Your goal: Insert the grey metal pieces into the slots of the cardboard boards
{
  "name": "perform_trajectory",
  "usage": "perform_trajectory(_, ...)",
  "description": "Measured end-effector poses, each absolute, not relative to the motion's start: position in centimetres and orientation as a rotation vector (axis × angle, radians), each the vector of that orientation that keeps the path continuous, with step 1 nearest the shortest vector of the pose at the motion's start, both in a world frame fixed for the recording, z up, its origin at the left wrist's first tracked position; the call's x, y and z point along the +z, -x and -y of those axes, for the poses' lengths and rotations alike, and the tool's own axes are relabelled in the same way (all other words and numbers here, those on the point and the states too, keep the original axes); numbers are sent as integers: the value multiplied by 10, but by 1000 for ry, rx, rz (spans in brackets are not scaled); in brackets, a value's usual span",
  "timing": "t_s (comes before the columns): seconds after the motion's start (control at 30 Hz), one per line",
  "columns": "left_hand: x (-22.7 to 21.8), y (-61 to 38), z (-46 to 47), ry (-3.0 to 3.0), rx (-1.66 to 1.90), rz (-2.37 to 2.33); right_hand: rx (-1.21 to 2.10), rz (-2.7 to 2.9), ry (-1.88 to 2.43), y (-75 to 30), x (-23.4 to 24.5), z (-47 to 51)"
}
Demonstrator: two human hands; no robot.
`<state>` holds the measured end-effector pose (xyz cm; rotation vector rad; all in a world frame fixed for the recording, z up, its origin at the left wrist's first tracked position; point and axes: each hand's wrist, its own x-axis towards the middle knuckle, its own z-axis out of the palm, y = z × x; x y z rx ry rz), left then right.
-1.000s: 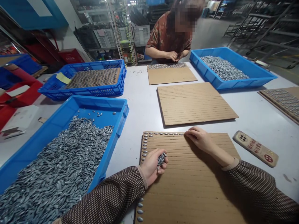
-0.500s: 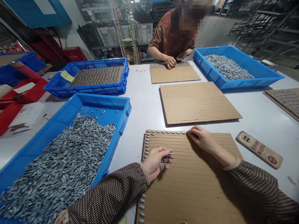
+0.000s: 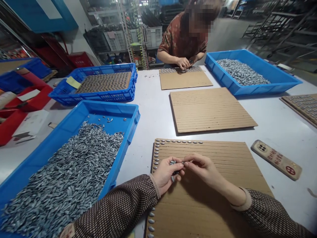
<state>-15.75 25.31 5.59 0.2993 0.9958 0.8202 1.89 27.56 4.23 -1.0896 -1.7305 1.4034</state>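
Note:
My left hand (image 3: 169, 173) is closed around a small bunch of grey spindle-shaped pieces (image 3: 172, 162), over the left part of a cardboard sheet (image 3: 210, 211). My right hand (image 3: 204, 168) meets it at the fingertips, thumb and forefinger pinching one such piece (image 3: 183, 162). Thin parallel slits cross the sheet. Along its top edge runs a row of the same pieces (image 3: 189, 141), and a column of them (image 3: 156, 152) follows the left edge, partly hidden by my left hand and sleeve.
Left of the sheet stands a blue tray (image 3: 135, 114) heaped with grey pieces. Beyond lie a stack of slitted cardboard (image 3: 210, 110) and a phone (image 3: 276, 160) at right. Across the table a co-worker (image 3: 182, 39) handles pieces over another sheet (image 3: 187, 81), beside a second blue tray (image 3: 267, 88).
My right hand has moved from the top row down and left to my left hand's fingertips. The last piece of the row now lies uncovered. My left hand has hardly moved.

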Motion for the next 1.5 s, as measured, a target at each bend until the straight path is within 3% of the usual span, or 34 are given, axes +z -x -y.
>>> perform_trajectory(0.3,58,158,-254,-329,761,-985,1023,2088,943,-29,49,-274)
perform_trajectory(0.6,72,164,-263,-197,798,-1050,474,2118,1253,-106,28,-334)
perform_trajectory(1.0,62,160,-254,-148,621,-1061,130,2476,1299,-120,6,-349)
perform_trajectory(1.33,57,158,-254,-320,715,-970,148,2394,1224,-109,17,-342)
perform_trajectory(1.5,57,157,-254,-295,737,-973,586,2289,1014,-63,45,-302)
